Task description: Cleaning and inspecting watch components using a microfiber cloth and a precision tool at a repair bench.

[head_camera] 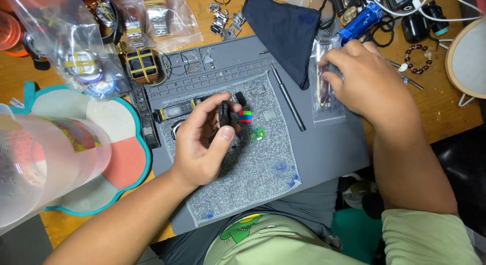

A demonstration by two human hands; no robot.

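Head view, looking down on the bench. I log the left hand (202,138) over the grey cloth pad (253,163), fingers curled shut around a small black watch part (224,114), pinched between thumb and forefinger and standing roughly upright. I cannot make out exactly which part it is; the fingers cover most of it.

Just beside that hand on the cloth: a black watch strap (177,111) lying flat to its upper left, a small striped red-green-blue piece (245,116), and a small green round piece (257,134) a little below it.

The right hand (367,82) is at the right edge of the grey work mat (324,148), fingers bent down and pressing on a clear plastic bag (324,92) that holds a slim dark item. I read this as a grip on the bag's upper part.

A thin metal tool (287,97) lies on the mat between the two hands, touching neither. A dark blue cloth (286,32) overlaps the mat's upper edge, near the bag. A blue cylinder (360,23) lies above the right hand.
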